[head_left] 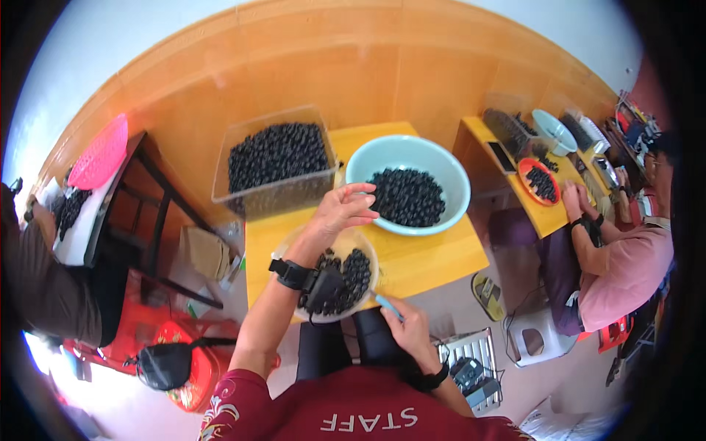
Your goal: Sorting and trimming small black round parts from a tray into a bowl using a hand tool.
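Observation:
My left hand [344, 209] is raised at the left rim of a pale blue basin [457, 214]. Its fingers are parted, and I see nothing held in them. Small dark oval fruits [407, 197] cover the basin's bottom. Under my left wrist, at the table's near edge, a pale round bowl [373, 259] holds more dark fruits [354, 278]. My right hand [410, 328] is closed around a small tool with a light blue handle [386, 304], beside the bowl's right rim. The tool's working end is too small to make out.
A clear plastic bin [272, 200] of dark fruits stands at the back left of the yellow table [434, 257]. Rightward, a person in pink [625, 257] works by an orange plate [526, 170]. Leftward are another person [59, 272] and a pink basket [99, 156].

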The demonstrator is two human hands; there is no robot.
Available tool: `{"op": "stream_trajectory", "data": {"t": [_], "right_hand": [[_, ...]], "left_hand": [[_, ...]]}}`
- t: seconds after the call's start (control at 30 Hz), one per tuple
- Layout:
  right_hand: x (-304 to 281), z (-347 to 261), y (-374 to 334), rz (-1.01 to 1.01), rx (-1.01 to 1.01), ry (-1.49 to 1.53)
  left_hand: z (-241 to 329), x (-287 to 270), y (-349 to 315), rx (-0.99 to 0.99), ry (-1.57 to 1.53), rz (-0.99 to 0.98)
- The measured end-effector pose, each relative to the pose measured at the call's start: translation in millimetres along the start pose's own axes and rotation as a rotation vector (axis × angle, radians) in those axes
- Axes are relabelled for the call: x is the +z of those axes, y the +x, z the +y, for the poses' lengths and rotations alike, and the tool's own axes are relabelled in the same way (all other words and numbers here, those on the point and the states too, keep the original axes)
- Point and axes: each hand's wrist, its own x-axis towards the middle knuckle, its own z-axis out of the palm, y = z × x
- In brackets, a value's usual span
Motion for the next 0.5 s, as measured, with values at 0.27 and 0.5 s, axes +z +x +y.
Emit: {"op": "stream_trajectory", "data": {"t": [0.27, 0.5], "right_hand": [[11, 7, 4, -0.019, 0.062, -0.01], [16, 0, 4, -0.035, 0.01, -0.021]], "left_hand": [[-69, -72, -76, -0.079, 0.277, 0.265], [-104, -75, -66, -0.047, 0.761, 0.327]]}}
